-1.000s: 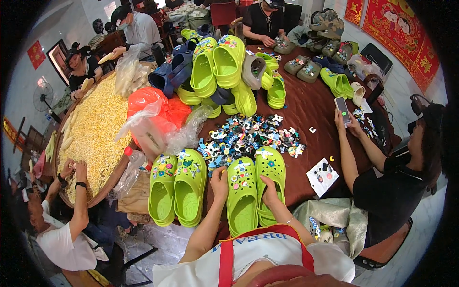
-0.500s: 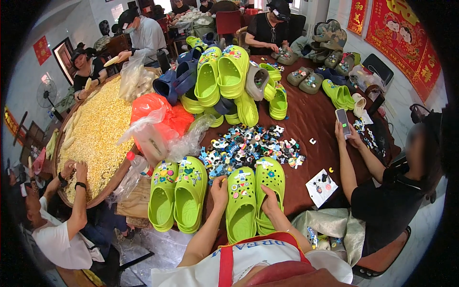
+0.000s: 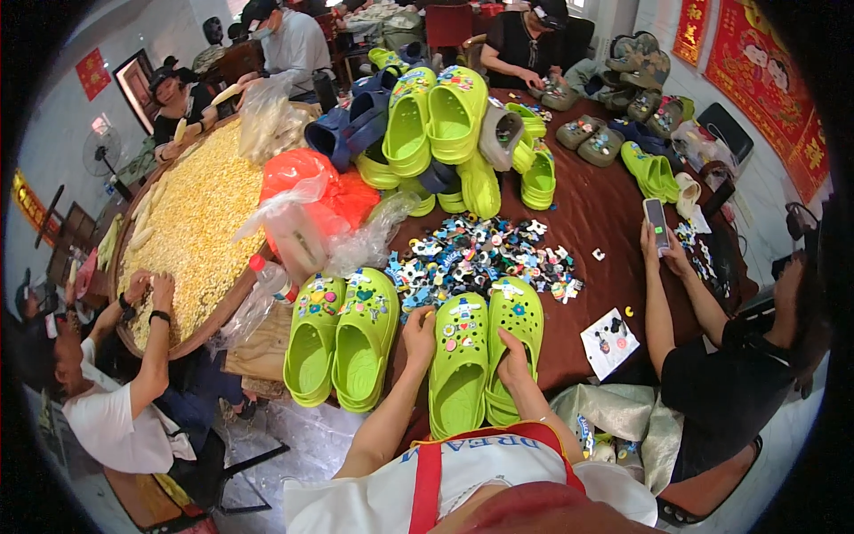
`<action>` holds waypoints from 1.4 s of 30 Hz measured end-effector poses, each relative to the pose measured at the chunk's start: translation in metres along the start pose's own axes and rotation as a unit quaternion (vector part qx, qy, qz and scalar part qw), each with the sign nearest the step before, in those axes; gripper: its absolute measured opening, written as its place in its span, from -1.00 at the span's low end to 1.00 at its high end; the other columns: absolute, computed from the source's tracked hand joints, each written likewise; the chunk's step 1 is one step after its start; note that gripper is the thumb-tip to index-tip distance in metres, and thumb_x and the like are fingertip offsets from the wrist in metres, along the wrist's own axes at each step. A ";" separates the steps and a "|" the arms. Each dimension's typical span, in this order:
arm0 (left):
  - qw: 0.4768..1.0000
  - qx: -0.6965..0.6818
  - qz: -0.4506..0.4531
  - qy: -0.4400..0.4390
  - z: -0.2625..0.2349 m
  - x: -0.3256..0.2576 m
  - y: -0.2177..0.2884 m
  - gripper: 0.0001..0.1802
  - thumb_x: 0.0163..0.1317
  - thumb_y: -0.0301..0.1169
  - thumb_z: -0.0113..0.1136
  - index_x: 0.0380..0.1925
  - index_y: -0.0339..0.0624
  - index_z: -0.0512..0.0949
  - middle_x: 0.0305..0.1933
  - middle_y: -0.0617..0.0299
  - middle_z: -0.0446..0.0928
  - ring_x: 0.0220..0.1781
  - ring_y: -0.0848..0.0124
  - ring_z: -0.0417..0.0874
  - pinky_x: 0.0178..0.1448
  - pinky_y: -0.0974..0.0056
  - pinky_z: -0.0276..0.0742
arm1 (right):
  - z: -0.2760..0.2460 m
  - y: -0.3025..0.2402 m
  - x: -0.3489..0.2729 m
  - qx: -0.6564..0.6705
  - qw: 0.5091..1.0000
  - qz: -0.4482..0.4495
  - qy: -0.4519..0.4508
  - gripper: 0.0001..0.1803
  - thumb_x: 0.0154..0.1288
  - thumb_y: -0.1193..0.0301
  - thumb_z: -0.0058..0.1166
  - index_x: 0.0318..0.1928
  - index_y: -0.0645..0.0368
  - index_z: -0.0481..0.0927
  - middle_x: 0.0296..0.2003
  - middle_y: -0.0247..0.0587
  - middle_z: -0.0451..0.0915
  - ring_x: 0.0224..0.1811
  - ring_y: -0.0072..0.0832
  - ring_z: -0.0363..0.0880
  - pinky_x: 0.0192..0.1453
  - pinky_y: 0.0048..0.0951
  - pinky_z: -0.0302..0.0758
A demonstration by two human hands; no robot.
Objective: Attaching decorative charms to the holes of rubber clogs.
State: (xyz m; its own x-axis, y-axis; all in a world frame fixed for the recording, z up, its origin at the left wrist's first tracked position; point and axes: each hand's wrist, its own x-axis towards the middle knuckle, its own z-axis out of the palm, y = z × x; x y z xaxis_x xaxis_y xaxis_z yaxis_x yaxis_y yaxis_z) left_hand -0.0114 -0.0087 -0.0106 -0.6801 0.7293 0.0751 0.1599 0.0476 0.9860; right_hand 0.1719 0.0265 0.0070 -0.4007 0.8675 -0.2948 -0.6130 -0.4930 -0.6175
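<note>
A pair of lime-green clogs stands at the table's near edge. Its left clog [image 3: 457, 351] carries several charms on the upper; the right clog [image 3: 516, 310] has one white charm near the toe and mostly bare holes. Beside the left clog, my left hand [image 3: 418, 340] is closed, with a small yellow piece showing at the fingertips. My right hand [image 3: 514, 363] grips the right clog at its side opening, its other fingers partly hidden. Another lime-green pair [image 3: 342, 334], decorated with charms, sits to the left. Beyond lies a heap of loose shoe charms [image 3: 480, 258].
Green, navy and grey clogs [image 3: 436, 125] are stacked behind the charms. Left are a red plastic bag [image 3: 316, 191], a bottle [image 3: 271, 278] and a large tray of corn kernels [image 3: 191, 240]. A white card [image 3: 610, 343] lies right, near a person holding a phone [image 3: 656, 222].
The whole view has shifted slightly, so most things sit a little farther right and higher. My hands keep nearly the same places at the clogs.
</note>
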 end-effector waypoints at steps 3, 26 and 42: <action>0.998 -0.041 -0.040 -0.008 -0.007 0.002 0.008 -0.85 0.18 -0.47 0.05 -0.26 -0.26 0.50 -0.42 0.35 0.44 -0.38 0.57 0.40 -0.28 0.46 0.32 | 0.001 0.002 0.000 -0.006 1.000 0.008 0.009 -0.64 0.17 0.38 0.03 -0.03 0.29 0.46 -0.10 -0.19 0.54 -0.05 -0.38 0.50 0.07 -0.35 0.40; 0.767 -0.628 0.122 -0.044 -0.180 0.014 0.213 -0.58 0.29 -0.47 -0.14 0.17 -0.12 0.24 -0.38 0.35 0.17 -0.38 0.49 0.19 -0.27 0.34 0.12 | 0.006 -0.009 -0.009 0.022 0.998 0.040 -0.041 -0.64 0.20 0.42 0.03 -0.01 0.30 0.44 -0.08 -0.17 0.52 -0.06 -0.40 0.51 0.03 -0.35 0.44; 0.768 -0.598 -0.134 -0.187 -0.065 0.001 0.146 -0.73 0.28 -0.37 -0.03 -0.02 -0.08 0.40 -0.29 0.26 0.47 -0.38 0.50 0.40 -0.24 0.34 0.33 | 0.020 -0.020 -0.016 0.002 0.996 0.072 -0.045 -0.62 0.22 0.37 0.01 0.01 0.29 0.44 -0.06 -0.16 0.53 -0.02 -0.39 0.51 0.11 -0.34 0.40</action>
State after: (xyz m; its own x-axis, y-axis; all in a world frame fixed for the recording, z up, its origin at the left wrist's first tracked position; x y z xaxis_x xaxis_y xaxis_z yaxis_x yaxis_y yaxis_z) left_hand -0.0349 -0.0457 0.1431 -0.2854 0.9583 0.0178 -0.8733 -0.2676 0.4072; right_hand 0.1766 0.0209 0.0389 -0.5443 0.7778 -0.3142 -0.5474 -0.6132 -0.5696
